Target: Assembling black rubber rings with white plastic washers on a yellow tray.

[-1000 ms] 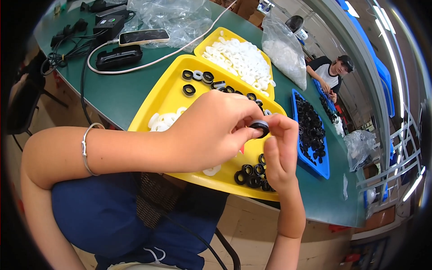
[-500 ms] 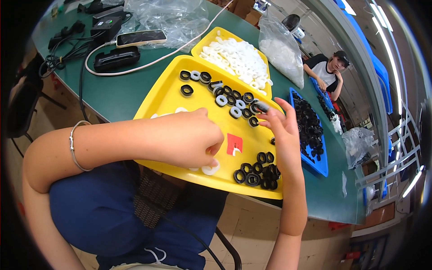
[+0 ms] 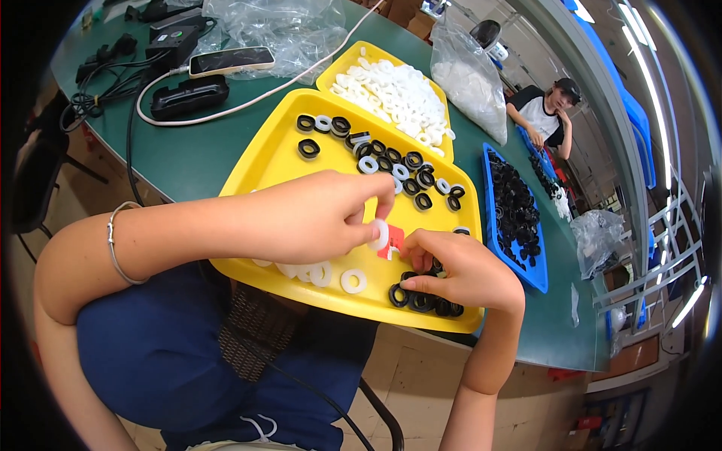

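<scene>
My left hand [image 3: 331,214] is above the middle of the yellow tray [image 3: 259,169], pinching a white ring [image 3: 381,235] between thumb and fingers. My right hand [image 3: 462,270] reaches over the tray's near right corner. Its thumb and forefinger are apart, with the thumb tip at a black ring [image 3: 398,296] on the edge of a pile; the hand hides part of that pile. Several loose white rings, one of them apart from the rest [image 3: 353,281], lie along the tray's near side. Black rings paired with white ones [image 3: 368,164] are spread along the far side.
A red sticker [image 3: 394,242] is on the tray floor. Behind stands a second yellow tray [image 3: 325,79] of white rings; at right, a blue tray [image 3: 538,279] of black parts. A phone [image 3: 232,62], cables and plastic bags [image 3: 470,83] share the green table. A person [image 3: 543,113] sits across.
My left hand has lifted a white ring from the near side of the tray. My right hand has come down from the far-side rings to the black pile.
</scene>
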The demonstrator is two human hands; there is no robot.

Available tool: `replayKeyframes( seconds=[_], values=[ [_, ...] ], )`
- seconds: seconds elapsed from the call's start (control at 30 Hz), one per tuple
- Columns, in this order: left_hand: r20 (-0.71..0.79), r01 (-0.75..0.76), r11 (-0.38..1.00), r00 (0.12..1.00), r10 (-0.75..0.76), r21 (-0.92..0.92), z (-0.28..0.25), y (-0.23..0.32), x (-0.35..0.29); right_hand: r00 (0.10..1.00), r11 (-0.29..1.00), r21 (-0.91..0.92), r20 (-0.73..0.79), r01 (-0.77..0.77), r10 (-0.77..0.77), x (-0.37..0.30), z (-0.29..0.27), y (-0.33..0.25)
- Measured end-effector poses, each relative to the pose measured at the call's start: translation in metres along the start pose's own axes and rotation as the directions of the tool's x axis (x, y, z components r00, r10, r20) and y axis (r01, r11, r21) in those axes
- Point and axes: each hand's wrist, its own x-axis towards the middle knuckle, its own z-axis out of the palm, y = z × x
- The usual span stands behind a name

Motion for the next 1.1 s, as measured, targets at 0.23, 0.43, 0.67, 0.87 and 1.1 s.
replayKeyframes(
  seconds=[0.23, 0.43, 0.67, 0.87, 1.1],
  values=[
    [-0.267, 0.11, 0.95, 0.963, -0.029, 0.292, -0.01, -0.004, 0.0, 0.997, 0.997, 0.032, 0.027, 0.067, -0.068, 0.002, 0.006, 0.003],
    [-0.204, 0.185, 0.957, 0.969, -0.14, 0.221, -0.007, -0.026, 0.01, 0.999, 0.999, -0.032, 0.021, 0.042, -0.041, -0.005, -0.004, 0.002],
    [-0.3, 0.005, 0.975, 0.952, 0.064, 0.224, -0.005, -0.024, 0.012, 0.995, 0.992, -0.116, 0.095, 0.048, -0.037, -0.002, 0.0, 0.0],
    [-0.236, -0.062, 0.994, 0.968, 0.081, 0.085, -0.003, -0.015, 0.011, 0.997, 0.998, -0.009, -0.042, 0.063, -0.064, 0.003, 0.003, -0.007],
    [-0.189, -0.157, 0.938, 0.977, 0.101, -0.309, 0.002, -0.024, 0.017, 0.907, 0.979, 0.18, -0.42, 0.096, -0.012, 0.007, 0.006, -0.012]
  ],
)
